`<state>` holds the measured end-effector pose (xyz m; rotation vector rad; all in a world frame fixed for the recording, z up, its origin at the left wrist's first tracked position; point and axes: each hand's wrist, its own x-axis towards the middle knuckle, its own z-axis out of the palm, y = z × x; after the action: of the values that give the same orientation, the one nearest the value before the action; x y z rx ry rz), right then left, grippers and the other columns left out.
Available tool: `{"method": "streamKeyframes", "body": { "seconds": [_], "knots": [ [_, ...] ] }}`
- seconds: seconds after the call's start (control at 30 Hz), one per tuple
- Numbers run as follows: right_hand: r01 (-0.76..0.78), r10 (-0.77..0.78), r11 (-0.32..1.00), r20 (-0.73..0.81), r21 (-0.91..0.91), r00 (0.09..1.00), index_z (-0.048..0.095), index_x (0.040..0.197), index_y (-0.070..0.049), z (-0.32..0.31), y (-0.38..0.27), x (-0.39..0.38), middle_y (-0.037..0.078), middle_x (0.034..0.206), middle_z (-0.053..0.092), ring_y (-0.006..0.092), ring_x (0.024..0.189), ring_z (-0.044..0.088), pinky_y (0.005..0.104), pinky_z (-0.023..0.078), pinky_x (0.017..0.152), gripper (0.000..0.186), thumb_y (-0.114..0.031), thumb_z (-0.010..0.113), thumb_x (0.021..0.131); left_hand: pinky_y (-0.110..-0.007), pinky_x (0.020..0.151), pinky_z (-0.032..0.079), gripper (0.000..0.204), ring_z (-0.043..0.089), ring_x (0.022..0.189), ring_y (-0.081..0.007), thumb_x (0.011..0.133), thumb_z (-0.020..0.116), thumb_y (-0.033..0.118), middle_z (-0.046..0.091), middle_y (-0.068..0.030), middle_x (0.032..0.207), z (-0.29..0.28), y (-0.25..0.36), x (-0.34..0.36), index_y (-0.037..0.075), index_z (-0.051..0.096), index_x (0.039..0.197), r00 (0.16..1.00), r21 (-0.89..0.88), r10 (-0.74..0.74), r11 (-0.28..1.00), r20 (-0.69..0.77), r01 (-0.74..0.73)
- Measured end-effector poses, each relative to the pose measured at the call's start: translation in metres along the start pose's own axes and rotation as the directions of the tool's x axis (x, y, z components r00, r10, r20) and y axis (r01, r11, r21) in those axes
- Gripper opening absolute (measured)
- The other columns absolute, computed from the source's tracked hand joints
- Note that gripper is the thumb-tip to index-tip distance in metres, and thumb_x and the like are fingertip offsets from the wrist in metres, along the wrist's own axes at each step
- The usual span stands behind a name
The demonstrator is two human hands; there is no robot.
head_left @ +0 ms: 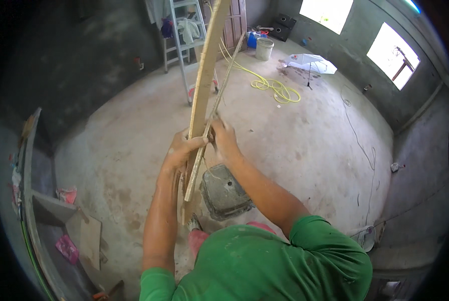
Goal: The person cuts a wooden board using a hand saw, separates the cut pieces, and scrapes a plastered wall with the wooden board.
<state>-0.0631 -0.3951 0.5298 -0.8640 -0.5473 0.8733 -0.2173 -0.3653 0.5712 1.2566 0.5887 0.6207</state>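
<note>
A long wooden board [203, 83] stands nearly upright in front of me, running past the top edge. A thinner wooden strip [228, 75] crosses it at a slant, its lower end below my hands. My left hand [183, 149] is closed around the board, its thumb lying across the strip. Against the strip's right side, my right hand [224, 136] has its fingers curled in; what they pinch is hidden. A thin string [207, 167] hangs below the hands. Beneath, on the floor, sits a dark, dirty square tub [226, 190], partly behind the strip.
An aluminium stepladder [179, 50] stands far left of the board. Beyond lie a coiled yellow hose [279, 90], a white bucket [264, 49] and an open pale umbrella [312, 63]. Concrete shelving [54, 205] lines the left; a cable [370, 160] trails along the right floor.
</note>
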Motion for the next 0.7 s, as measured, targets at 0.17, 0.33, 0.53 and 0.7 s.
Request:
{"method": "streamKeyframes", "body": {
  "seconds": [0.17,0.33,0.53,0.7],
  "knots": [
    [-0.066,0.074,0.996,0.188,-0.052,0.979,0.060,0.112,-0.001,-0.015,0.003,-0.011,0.005,0.090,0.064,0.0158,0.080,0.063,0.0316,0.053,0.075,0.031,-0.030,0.056,0.101,-0.031,0.077,0.050,0.055,0.062,0.083,-0.0164,0.074,0.082,0.022,0.067,-0.0077,0.096,0.000,-0.003,0.001,-0.005,0.064,0.118,0.995,-0.088,-0.103,0.991,0.001,0.103],
    [-0.191,0.153,0.976,0.297,0.103,0.943,0.057,0.118,0.001,0.001,-0.023,0.001,0.012,0.106,0.064,0.0219,0.098,0.064,0.0373,0.053,0.088,0.038,-0.033,0.051,0.103,-0.030,0.072,0.052,0.049,0.062,0.084,-0.0159,0.080,0.079,0.021,0.065,-0.0088,0.097,0.020,0.013,0.002,-0.003,0.059,0.118,0.961,0.030,0.247,0.969,-0.121,-0.245],
    [-0.247,0.098,0.917,0.425,0.312,0.900,0.055,0.127,0.002,0.041,-0.062,0.010,0.013,0.114,0.065,0.0229,0.105,0.064,0.0375,0.050,0.095,0.053,-0.044,0.042,0.105,-0.031,0.071,0.052,0.039,0.063,0.079,-0.0169,0.083,0.068,0.015,0.064,-0.0100,0.095,0.040,0.080,0.016,-0.004,0.058,0.115,0.914,0.174,0.282,0.955,-0.290,-0.240],
    [-0.284,0.117,0.914,0.484,0.288,0.867,0.055,0.131,0.002,0.060,-0.081,0.023,0.013,0.116,0.065,0.0220,0.106,0.064,0.0362,0.051,0.095,0.061,-0.050,0.036,0.106,-0.032,0.067,0.051,0.031,0.060,0.075,-0.0163,0.082,0.062,0.012,0.062,-0.0106,0.090,0.058,0.103,0.030,-0.005,0.057,0.107,0.862,0.183,0.343,0.938,-0.373,-0.294]
  ]
}}
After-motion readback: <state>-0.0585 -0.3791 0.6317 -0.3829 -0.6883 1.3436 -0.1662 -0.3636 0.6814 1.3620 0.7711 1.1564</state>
